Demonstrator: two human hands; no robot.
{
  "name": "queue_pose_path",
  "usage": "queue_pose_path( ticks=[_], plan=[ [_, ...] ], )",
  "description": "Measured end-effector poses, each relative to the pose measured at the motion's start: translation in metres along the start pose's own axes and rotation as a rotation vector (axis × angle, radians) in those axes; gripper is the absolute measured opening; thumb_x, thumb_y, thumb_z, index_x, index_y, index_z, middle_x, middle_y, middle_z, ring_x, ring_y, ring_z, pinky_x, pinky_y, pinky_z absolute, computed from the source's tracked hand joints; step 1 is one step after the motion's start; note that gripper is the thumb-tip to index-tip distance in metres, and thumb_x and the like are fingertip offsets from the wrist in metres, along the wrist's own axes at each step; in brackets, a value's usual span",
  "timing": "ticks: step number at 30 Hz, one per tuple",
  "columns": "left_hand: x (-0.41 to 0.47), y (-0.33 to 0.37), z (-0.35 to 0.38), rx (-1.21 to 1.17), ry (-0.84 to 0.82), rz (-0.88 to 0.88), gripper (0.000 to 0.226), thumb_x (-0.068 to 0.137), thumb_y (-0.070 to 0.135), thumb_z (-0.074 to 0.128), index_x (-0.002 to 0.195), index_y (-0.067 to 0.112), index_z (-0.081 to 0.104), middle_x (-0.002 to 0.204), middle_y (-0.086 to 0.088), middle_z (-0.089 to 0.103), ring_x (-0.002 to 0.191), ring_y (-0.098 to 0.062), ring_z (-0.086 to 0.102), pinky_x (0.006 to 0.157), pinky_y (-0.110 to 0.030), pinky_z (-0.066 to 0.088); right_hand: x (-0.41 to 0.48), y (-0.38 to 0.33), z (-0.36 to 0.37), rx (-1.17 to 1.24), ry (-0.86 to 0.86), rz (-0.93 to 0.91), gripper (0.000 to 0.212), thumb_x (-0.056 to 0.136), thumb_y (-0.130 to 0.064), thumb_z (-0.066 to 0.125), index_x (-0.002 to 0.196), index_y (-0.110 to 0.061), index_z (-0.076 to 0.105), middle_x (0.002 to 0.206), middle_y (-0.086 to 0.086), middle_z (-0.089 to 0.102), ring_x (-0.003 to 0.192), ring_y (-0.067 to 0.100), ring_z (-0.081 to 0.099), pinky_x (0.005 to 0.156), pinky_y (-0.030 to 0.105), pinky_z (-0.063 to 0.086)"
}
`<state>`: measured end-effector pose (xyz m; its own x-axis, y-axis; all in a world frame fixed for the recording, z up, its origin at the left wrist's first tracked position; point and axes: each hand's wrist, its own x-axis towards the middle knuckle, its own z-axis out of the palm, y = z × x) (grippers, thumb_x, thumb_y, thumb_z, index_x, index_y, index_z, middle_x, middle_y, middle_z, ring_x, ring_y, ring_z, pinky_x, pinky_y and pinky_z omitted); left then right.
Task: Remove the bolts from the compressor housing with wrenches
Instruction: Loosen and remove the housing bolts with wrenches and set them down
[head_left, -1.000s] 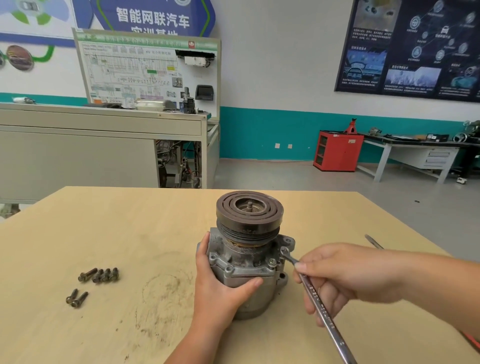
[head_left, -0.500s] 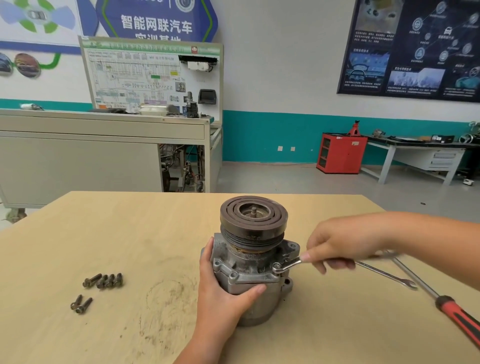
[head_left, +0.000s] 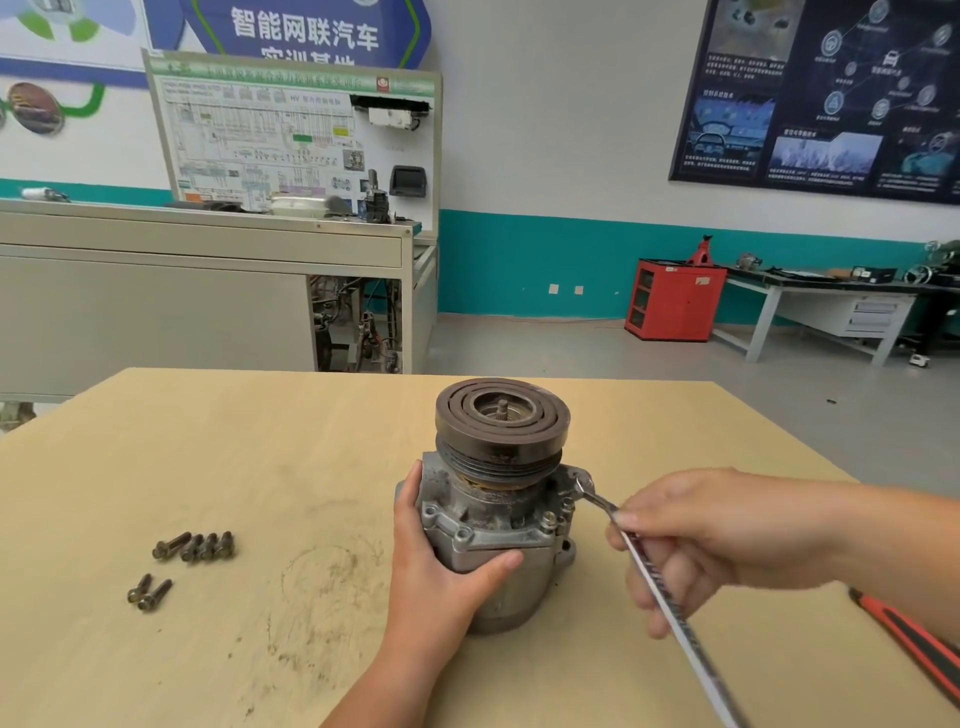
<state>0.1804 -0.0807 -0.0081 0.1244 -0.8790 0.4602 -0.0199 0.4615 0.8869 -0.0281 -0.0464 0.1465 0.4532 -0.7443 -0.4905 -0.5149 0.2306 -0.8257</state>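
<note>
Blue wall banner (head_left: 291, 31): large white characters "智能网联汽车" — a second line beneath is half hidden behind the training board (head_left: 291, 140).
Training board: "HV" legible at the head of the wiring diagram; lettering on the green header strip is too blurred.
Dark poster (head_left: 821, 93): captions too small to read.
Red cabinet (head_left: 675, 299): white label — unreadable.
Wrench (head_left: 665, 592): shank markings blurred.

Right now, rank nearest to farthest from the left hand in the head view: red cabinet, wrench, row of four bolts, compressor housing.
1. Compressor housing: gripped by left hand.
2. Wrench: housing's right side.
3. Row of four bolts: left on table.
4. Red cabinet: far back right.
</note>
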Motion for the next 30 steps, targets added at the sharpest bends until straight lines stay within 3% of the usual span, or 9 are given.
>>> queue_pose_path(
  ticks=[4, 11, 17, 23, 26, 30],
  plan=[
    [0.001, 0.001, 0.001, 0.017, 0.009, 0.006, 0.104, 0.042, 0.054, 0.083, 0.129, 0.058, 0.026, 0.134, 0.025, 0.043, 0.12, 0.011, 0.046, 0.089, -0.003, 0.039, 0.008, -0.002, 0.03, 0.186, 0.114, -0.039, 0.025, 0.102, -0.022, 0.036, 0.09, -0.006, 0.051, 0.059, 0.007, 0.068, 0.05, 0.019, 0.067, 0.046, 0.022, 0.051],
    [0.002, 0.001, 0.0, 0.021, 0.007, 0.001, 0.105, 0.042, 0.054, 0.083, 0.13, 0.053, 0.026, 0.135, 0.023, 0.042, 0.119, 0.012, 0.046, 0.087, -0.001, 0.038, 0.015, -0.007, 0.035, 0.093, 0.122, 0.008, 0.027, 0.102, -0.026, 0.036, 0.09, -0.007, 0.051, 0.05, 0.002, 0.063, 0.042, 0.013, 0.062, 0.042, 0.019, 0.049],
    [0.002, 0.002, 0.0, 0.028, 0.002, -0.019, 0.104, 0.042, 0.053, 0.083, 0.128, 0.059, 0.024, 0.136, 0.022, 0.043, 0.12, 0.012, 0.046, 0.09, -0.003, 0.04, 0.011, -0.024, 0.01, -0.257, 0.06, 0.11, 0.028, 0.102, -0.029, 0.036, 0.086, -0.011, 0.05, 0.047, -0.002, 0.059, 0.039, 0.011, 0.059, 0.045, 0.019, 0.051],
    [0.001, 0.002, -0.001, 0.013, -0.015, -0.016, 0.105, 0.043, 0.051, 0.084, 0.129, 0.057, 0.024, 0.137, 0.021, 0.043, 0.122, 0.007, 0.047, 0.099, -0.018, 0.042, 0.015, -0.033, -0.002, -0.445, -0.022, 0.158, 0.031, 0.103, -0.031, 0.034, 0.084, -0.012, 0.049, 0.047, -0.004, 0.057, 0.041, 0.011, 0.059, 0.051, 0.02, 0.051],
    [0.001, 0.002, -0.001, 0.011, -0.016, -0.02, 0.105, 0.043, 0.051, 0.084, 0.128, 0.058, 0.024, 0.136, 0.022, 0.043, 0.121, 0.009, 0.047, 0.093, -0.01, 0.042, 0.016, -0.031, -0.005, -0.483, -0.025, 0.152, 0.032, 0.102, -0.034, 0.035, 0.083, -0.013, 0.051, 0.047, -0.006, 0.056, 0.042, 0.011, 0.057, 0.054, 0.021, 0.051],
    [0.001, 0.0, -0.001, 0.018, -0.012, -0.029, 0.104, 0.043, 0.053, 0.084, 0.126, 0.063, 0.022, 0.135, 0.027, 0.041, 0.12, 0.013, 0.045, 0.09, -0.003, 0.04, 0.021, -0.034, -0.018, -0.836, 0.059, 0.139, 0.036, 0.097, -0.045, 0.041, 0.082, -0.023, 0.064, 0.049, -0.011, 0.055, 0.048, 0.007, 0.054, 0.064, 0.021, 0.047]
  ],
)
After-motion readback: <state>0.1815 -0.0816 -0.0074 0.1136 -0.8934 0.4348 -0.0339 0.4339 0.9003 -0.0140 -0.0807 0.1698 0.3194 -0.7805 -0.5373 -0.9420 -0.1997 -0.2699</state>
